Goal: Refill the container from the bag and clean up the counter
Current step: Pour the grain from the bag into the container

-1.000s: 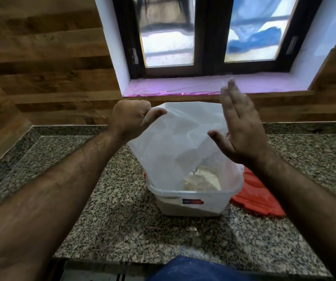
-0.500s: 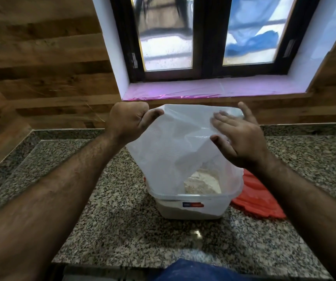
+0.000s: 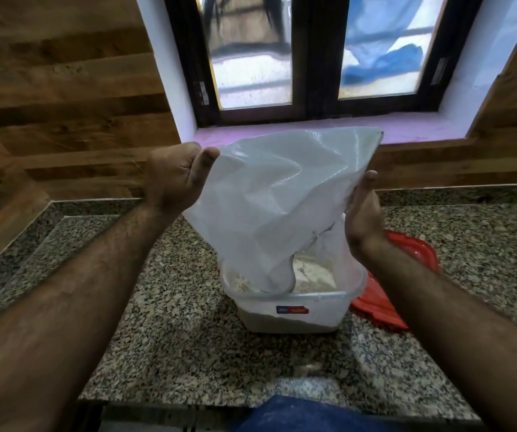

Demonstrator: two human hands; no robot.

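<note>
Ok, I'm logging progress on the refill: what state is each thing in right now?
bag: upended, mouth down inside the container
container: open, partly filled with pale powder
red lid: off, lying on the counter beside the container
left hand: pinching the bag's corner
right hand: against the bag's side
window: closed
</note>
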